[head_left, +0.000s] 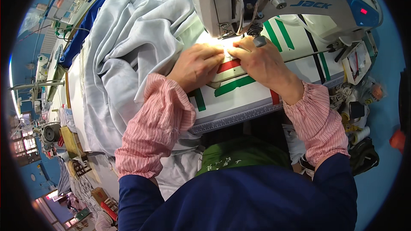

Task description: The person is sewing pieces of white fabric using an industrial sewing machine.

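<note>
Head view of a person working at a white sewing machine (299,0). The machine is standing along the far edge of a white sewing table (257,98), whose top is carrying red, green and black tape stripes (233,84) and a ruled strip along its near edge.

The left hand (197,66) is lying flat, palm down, with fingers held together and extended toward the needle area, pressing on a small piece of pale fabric (224,51) directly beneath the machine head. The right hand (261,62) is resting just beside it, knuckles up, with its fingertips (233,51) bunched on the same piece; whether they are pinching the fabric or only pressing it down cannot be told, as the machine's lamp is washing out that spot. The two hands are touching or nearly touching at the fingertips. A grey thimble-like cap (260,41) is sitting on one finger of the right hand.

Both forearms are wearing pink striped sleeve covers (158,124) over dark blue sleeves.

A large heap of pale grey-white cloth (128,51) is lying over the left part of the table and hanging off its left and near edges, just beside the left wrist. Spools and small clutter (357,119) are sitting beyond the right edge of the table. Other sewing stations (47,132) are showing at the far left.
</note>
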`<state>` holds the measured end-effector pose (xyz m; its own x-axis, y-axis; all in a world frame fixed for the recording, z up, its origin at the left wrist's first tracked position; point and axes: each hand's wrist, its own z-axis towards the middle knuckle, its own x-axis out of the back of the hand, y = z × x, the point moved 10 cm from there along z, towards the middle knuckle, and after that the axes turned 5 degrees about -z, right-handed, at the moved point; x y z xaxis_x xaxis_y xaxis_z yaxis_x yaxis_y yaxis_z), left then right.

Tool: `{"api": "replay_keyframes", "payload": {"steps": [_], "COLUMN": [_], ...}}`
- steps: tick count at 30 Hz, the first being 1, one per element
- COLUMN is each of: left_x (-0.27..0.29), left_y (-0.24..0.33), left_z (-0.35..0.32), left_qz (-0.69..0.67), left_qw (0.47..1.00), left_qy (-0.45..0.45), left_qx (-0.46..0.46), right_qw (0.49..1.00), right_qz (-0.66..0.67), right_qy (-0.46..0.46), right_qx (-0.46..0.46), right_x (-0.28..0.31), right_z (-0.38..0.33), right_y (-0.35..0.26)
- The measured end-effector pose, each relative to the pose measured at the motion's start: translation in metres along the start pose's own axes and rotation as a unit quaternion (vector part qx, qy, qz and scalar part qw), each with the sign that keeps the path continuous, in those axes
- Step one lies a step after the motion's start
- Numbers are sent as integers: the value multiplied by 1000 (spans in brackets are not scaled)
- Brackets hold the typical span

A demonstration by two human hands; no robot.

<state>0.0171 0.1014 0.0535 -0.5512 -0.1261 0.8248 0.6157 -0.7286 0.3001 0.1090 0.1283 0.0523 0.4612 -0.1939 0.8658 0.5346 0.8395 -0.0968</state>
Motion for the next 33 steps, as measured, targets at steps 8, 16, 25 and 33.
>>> {"api": "replay_keyframes", "payload": {"steps": [8, 16, 25, 33], "left_x": [0, 14, 55, -10], "left_y": [-20, -27, 10, -3], "left_z": [-1, -8, 2, 0], "left_qz": [33, 75, 28, 86], "left_qw": [998, 986, 977, 963], "left_qy": [-15, -29, -83, -172], "left_qx": [45, 143, 194, 190], "right_qw": [999, 997, 984, 993], "right_qz": [-20, -28, 78, 116], "right_qy": [-12, 56, 162, 14], "right_qx": [-35, -46, -13, 13], "right_x": [-3, 6, 38, 29], "right_z": [-4, -7, -18, -36], "right_y": [8, 13, -51, -78]}}
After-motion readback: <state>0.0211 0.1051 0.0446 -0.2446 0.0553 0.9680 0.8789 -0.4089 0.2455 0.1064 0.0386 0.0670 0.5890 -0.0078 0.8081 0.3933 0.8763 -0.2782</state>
